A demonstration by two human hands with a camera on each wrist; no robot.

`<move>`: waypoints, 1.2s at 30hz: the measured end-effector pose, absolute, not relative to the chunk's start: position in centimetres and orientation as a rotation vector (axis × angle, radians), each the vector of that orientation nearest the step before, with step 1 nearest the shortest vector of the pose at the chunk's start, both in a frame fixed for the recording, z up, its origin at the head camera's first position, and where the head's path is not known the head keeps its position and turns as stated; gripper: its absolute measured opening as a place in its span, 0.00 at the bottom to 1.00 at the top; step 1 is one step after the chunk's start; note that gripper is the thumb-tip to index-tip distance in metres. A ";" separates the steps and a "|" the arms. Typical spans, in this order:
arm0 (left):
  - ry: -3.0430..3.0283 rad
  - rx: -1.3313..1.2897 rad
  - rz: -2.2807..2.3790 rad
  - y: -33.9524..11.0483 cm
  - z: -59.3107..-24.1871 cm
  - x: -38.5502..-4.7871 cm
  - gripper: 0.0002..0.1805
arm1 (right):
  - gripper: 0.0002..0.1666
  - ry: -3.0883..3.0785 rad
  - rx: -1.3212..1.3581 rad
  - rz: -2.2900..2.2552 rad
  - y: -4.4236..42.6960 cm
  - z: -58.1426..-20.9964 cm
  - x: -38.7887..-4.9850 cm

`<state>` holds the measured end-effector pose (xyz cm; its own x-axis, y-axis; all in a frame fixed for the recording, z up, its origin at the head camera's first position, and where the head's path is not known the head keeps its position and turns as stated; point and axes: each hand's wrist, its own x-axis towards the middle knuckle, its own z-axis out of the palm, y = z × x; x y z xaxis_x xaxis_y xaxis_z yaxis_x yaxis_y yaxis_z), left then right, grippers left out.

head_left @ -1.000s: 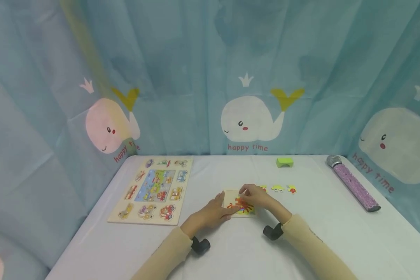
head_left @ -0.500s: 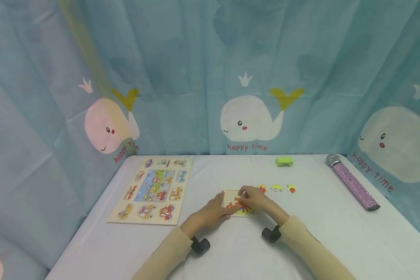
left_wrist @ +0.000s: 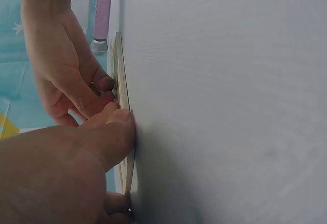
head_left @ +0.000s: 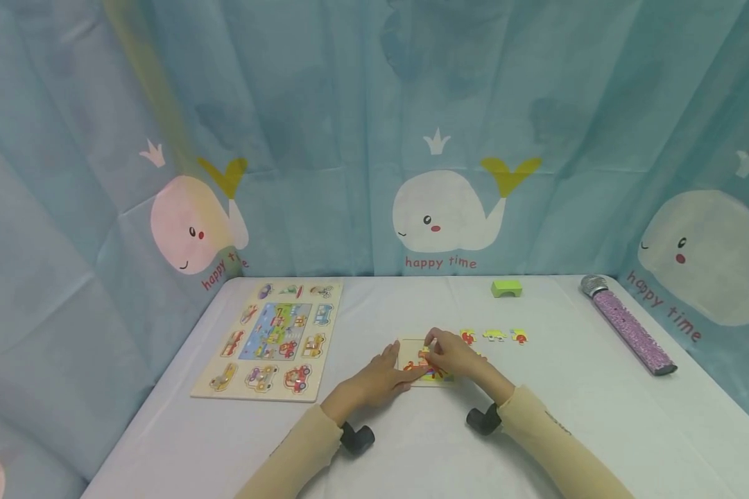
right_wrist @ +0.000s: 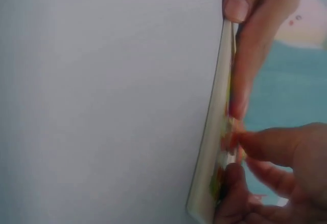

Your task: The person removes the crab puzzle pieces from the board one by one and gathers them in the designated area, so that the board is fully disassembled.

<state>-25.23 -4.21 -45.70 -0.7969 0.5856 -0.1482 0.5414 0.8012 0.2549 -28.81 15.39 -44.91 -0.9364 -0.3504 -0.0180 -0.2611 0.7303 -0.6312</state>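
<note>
Small puzzle board point(head_left: 410, 346) lies on the white table point(head_left: 412, 443) between both hands. We'd call it light and stiff, best held by its rim. Left hand point(head_left: 381, 378) grips that rim, thumb on the near edge. Right hand point(head_left: 458, 353) seems to pinch an orange puzzle piece point(head_left: 424, 355) over the board; fingertips partly hidden. We judge pieces thin, hard, a bit slick: take them by the sides. Loose pieces point(head_left: 494, 335) sit just beyond the right hand. We see room toward the front; big board point(head_left: 201, 389) left, microphone point(head_left: 633, 329) right, both well apart.
</note>
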 end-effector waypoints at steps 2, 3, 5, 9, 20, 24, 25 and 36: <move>2.771 0.885 0.290 -4.2 -45.6 -25.2 0.26 | 0.11 2.794 -0.481 -1.014 15.4 -45.0 -28.9; 2.773 0.893 0.285 -4.3 -45.6 -25.2 0.25 | 0.10 2.797 -0.474 -1.025 15.4 -45.1 -28.9; 2.775 0.913 0.271 -4.3 -45.4 -25.1 0.25 | 0.10 2.809 -0.470 -1.045 15.5 -45.2 -29.0; 2.773 0.930 0.258 -4.4 -45.3 -25.2 0.24 | 0.08 2.833 -0.447 -1.091 15.7 -45.3 -29.3; 2.753 0.885 0.298 -4.3 -45.6 -25.3 0.24 | 0.09 2.679 -0.141 -1.282 17.6 -45.4 -30.3; 2.743 0.870 0.318 -4.3 -45.4 -25.3 0.24 | 0.12 2.613 -0.058 -1.384 18.9 -44.7 -30.4; 2.740 0.875 0.322 -4.3 -45.4 -25.3 0.24 | 0.13 2.601 -0.037 -1.405 19.2 -44.5 -30.4; 2.767 0.969 0.293 -4.6 -45.0 -25.1 0.24 | 0.19 2.614 0.082 -1.327 25.2 -43.6 -29.7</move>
<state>-25.07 -4.57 -45.03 -0.7669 0.6309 -0.1173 0.5925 0.7664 0.2484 -29.67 25.19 -43.56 -0.9767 -0.0447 -0.2098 0.1429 0.5937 -0.7919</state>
